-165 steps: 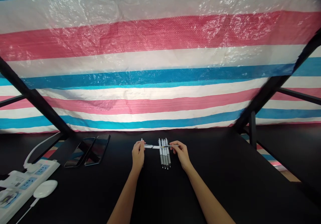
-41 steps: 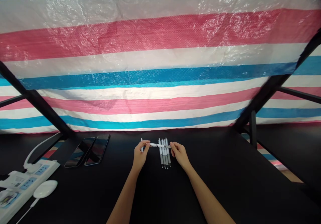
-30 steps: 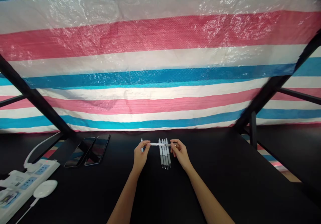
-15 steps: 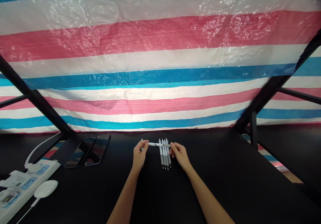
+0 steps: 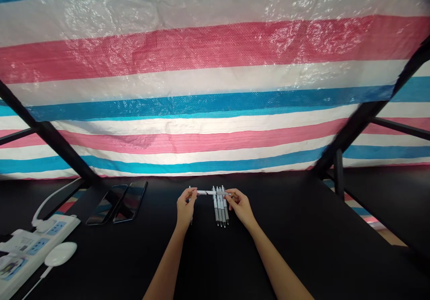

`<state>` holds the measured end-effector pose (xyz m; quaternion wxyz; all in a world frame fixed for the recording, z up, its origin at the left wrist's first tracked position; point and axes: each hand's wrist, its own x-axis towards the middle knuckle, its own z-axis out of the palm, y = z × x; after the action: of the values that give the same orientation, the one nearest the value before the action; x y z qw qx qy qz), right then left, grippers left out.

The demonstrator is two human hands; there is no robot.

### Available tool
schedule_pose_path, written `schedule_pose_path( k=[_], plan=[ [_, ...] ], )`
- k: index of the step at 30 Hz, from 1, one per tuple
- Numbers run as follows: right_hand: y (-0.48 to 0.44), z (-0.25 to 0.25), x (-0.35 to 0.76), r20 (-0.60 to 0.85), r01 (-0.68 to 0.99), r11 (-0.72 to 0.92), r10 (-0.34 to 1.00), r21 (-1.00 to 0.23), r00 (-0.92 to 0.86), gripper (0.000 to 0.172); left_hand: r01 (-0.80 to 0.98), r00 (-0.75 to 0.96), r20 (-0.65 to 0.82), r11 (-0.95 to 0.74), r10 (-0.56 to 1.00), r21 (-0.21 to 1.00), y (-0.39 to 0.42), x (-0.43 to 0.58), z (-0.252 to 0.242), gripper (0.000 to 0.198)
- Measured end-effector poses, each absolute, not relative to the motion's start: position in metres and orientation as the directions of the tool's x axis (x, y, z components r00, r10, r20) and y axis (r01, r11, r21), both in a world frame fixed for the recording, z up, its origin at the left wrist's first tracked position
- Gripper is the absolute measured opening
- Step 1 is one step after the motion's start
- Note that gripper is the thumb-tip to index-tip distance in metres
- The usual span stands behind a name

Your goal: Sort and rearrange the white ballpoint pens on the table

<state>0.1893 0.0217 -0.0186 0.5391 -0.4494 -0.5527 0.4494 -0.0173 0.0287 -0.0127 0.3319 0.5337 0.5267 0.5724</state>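
Note:
A white pen with a grey grip is held level between my two hands, above the table. My left hand pinches its white end between thumb and fingers. At its grey tip end, the thumb and fingers of my right hand are closed on it. Below and behind the held pen, several white-and-grey pens lie side by side, tips toward me, close to my right fingers. Another pen lies mostly hidden beneath my left hand, with only its ends showing.
Two dark phones lie on the black table at the left. Nearer me are a white power strip with plugs and a round white charger. Black frame bars and a striped sheet bound the far side.
The held pen and my left hand have shifted slightly left. My right fingers have slid a little along the grey end, and more of its tip shows. The row of pens stays put.

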Motion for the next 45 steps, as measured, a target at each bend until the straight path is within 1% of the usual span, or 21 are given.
schedule_pose_path(
  k=[3,6,8,10,12,13,15,18,22,26,29,33,36,40,43,45],
  plan=[
    [0.020,-0.015,0.189,0.201,0.055,0.203,0.979,-0.978,-0.040,0.036,0.184,-0.209,0.264,-0.228,0.942,0.956,0.028,-0.017,-0.011,0.031],
    [0.017,-0.010,0.188,0.202,0.138,0.206,0.979,-0.969,-0.037,0.046,0.182,-0.204,0.270,-0.234,0.941,0.955,0.027,-0.015,-0.009,0.029],
    [0.016,-0.008,0.188,0.198,0.164,0.200,0.980,-0.966,-0.027,0.050,0.183,-0.202,0.272,-0.236,0.941,0.954,0.027,-0.015,-0.008,0.030],
    [0.017,-0.009,0.188,0.189,0.127,0.192,0.981,-0.973,-0.034,0.046,0.183,-0.203,0.272,-0.237,0.941,0.954,0.027,-0.015,-0.008,0.030],
    [0.018,-0.011,0.187,0.175,0.049,0.177,0.984,-0.983,-0.046,0.037,0.180,-0.204,0.272,-0.237,0.940,0.955,0.027,-0.015,-0.009,0.030],
    [0.018,-0.012,0.187,0.168,0.014,0.169,0.985,-0.985,-0.049,0.036,0.178,-0.205,0.272,-0.237,0.940,0.955,0.027,-0.016,-0.009,0.030],
    [0.020,-0.015,0.187,0.163,-0.027,0.161,0.985,-0.987,-0.050,0.040,0.175,-0.204,0.271,-0.238,0.941,0.955,0.028,-0.016,-0.010,0.029],
    [0.020,-0.016,0.187,0.161,-0.026,0.160,0.985,-0.987,-0.057,0.039,0.175,-0.203,0.270,-0.236,0.941,0.956,0.028,-0.016,-0.011,0.029],
    [0.019,-0.012,0.187,0.176,0.052,0.179,0.983,-0.983,-0.056,0.037,0.173,-0.196,0.266,-0.234,0.944,0.957,0.027,-0.016,-0.010,0.028],
    [0.017,-0.008,0.187,0.197,0.192,0.201,0.980,-0.961,-0.041,0.049,0.177,-0.180,0.263,-0.232,0.948,0.957,0.026,-0.014,-0.007,0.029],
    [0.017,-0.008,0.188,0.192,0.208,0.196,0.981,-0.958,-0.039,0.053,0.176,-0.178,0.264,-0.233,0.948,0.956,0.025,-0.014,-0.006,0.029],
    [0.019,-0.012,0.187,0.172,0.087,0.176,0.984,-0.981,-0.045,0.040,0.153,-0.194,0.260,-0.232,0.946,0.961,0.026,-0.014,-0.008,0.029],
    [0.021,-0.015,0.187,0.159,0.028,0.161,0.986,-0.987,-0.055,0.041,0.141,-0.207,0.259,-0.233,0.944,0.962,0.027,-0.014,-0.010,0.030],
    [0.022,-0.019,0.187,0.166,0.052,0.170,0.984,-0.984,-0.070,0.039,0.148,-0.205,0.255,-0.228,0.945,0.962,0.028,-0.014,-0.010,0.030],
    [0.020,-0.017,0.187,0.174,0.119,0.182,0.982,-0.976,-0.078,0.034,0.166,-0.197,0.260,-0.229,0.945,0.959,0.027,-0.014,-0.009,0.030],
    [0.019,-0.014,0.188,0.177,0.162,0.188,0.981,-0.969,-0.078,0.036,0.175,-0.190,0.263,-0.231,0.946,0.957,0.026,-0.014,-0.009,0.030]
  ],
)
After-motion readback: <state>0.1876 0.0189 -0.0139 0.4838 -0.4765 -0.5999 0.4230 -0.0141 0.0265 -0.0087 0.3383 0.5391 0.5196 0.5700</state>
